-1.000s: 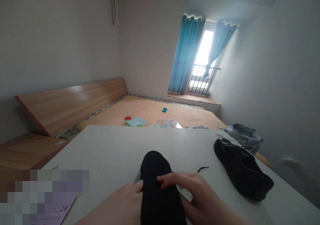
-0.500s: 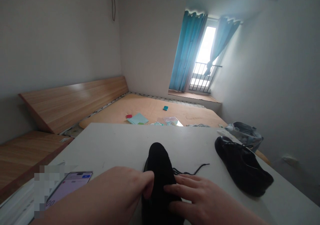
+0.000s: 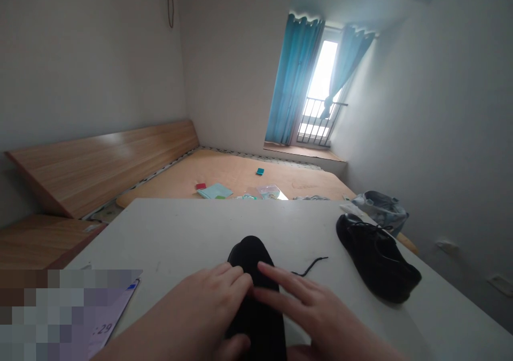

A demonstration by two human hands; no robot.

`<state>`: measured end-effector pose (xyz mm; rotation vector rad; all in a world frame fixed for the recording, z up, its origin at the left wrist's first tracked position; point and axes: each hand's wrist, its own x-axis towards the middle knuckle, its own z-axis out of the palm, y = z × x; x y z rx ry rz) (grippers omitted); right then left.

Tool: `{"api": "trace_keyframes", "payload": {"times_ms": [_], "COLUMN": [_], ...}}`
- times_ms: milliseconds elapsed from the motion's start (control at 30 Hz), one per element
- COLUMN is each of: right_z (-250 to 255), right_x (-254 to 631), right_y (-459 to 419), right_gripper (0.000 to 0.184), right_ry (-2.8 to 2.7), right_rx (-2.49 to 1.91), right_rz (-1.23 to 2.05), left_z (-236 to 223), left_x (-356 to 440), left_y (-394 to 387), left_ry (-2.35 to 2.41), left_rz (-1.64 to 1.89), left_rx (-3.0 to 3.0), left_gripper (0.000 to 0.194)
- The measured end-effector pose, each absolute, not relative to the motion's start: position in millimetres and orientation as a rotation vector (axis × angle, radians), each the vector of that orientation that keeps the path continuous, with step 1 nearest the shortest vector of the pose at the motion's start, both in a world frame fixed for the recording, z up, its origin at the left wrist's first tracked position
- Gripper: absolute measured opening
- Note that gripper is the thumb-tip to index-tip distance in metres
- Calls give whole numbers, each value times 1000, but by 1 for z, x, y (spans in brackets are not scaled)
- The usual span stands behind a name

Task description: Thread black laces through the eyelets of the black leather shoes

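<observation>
A black shoe (image 3: 251, 254) lies on the white table (image 3: 184, 232) right in front of me, toe pointing away. My left hand (image 3: 204, 307) covers its left side with the fingers curled together at the laces. My right hand (image 3: 308, 313) rests on its right side, fingers stretched out and meeting the left fingertips over the shoe's top. A loose black lace end (image 3: 310, 266) trails off to the right on the table. A second black shoe (image 3: 377, 259) lies on its own at the table's right edge.
A phone with a lit screen (image 3: 108, 323) lies at the table's near left. Beyond the table is a bare wooden bed base (image 3: 240, 171) with small packets and cards on it. A grey bag (image 3: 380, 206) sits behind the second shoe. A window with blue curtains (image 3: 292, 83) is at the back.
Both hands have moved up over the shoe's laces and their fingertips now meet on top. The lace end lies shorter on the table. The camera view shifted slightly.
</observation>
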<state>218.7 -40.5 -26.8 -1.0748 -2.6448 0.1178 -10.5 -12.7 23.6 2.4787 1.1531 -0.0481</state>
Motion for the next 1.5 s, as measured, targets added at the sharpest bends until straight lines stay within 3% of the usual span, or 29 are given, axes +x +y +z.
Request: {"api": "trace_keyframes", "payload": {"times_ms": [67, 100, 200, 333, 467, 533, 667, 733, 800, 933, 1067, 1133, 1333, 1400, 1500], "right_z": [-23, -25, -54, -106, -121, -110, -52, -11, 31, 83, 66, 43, 6, 2, -14], "right_x": [239, 249, 266, 253, 234, 235, 241, 240, 232, 203, 171, 163, 172, 176, 177], "right_y": [-38, -36, -24, -11, -6, -5, -9, -16, -26, -35, -23, -12, -1, -6, -14], "right_gripper": [95, 95, 68, 42, 20, 20, 49, 42, 32, 28, 33, 32, 7, 2, 11], "right_ry": [-2502, -2413, -2196, -2038, -1947, -1900, -1750, -1295, -994, -1038, -1282, -1593, -2598, -2729, -2893], "right_rx": [-1365, -1500, -1856, -1853, -1809, -1768, -1592, -1180, -917, -733, -839, -1038, -1333, -1256, -942], "right_rz": [435, 519, 463, 415, 468, 566, 897, 1317, 1526, 1495, 1576, 1394, 158, 22, -89], "left_z": [20, 18, 14, 14, 19, 21, 23, 22, 20, 19, 22, 23, 21, 19, 13], "left_x": [-9, -9, -5, 0, 0, -2, -4, -4, -4, -7, -10, -11, -10, -11, -12], "left_y": [-13, -13, -14, -15, -14, -14, -15, -15, -14, -13, -14, -14, -9, -7, -3], "left_ry": [1117, 1098, 1067, 1083, 1090, 1097, 1140, 1203, 1249, 1246, 1245, 1254, 1256, 1241, 1256], "left_rz": [-33, -31, -49, -110, -156, -174, -147, -150, -161, -95, -115, -125, -141, -115, -39], "left_rx": [2502, 2515, 2540, 2534, 2526, 2518, 2492, 2464, 2432, 2391, 2386, 2376, 2406, 2428, 2478], "left_gripper": [40, 39, 42, 45, 43, 44, 51, 58, 62, 64, 65, 62, 47, 39, 20]}}
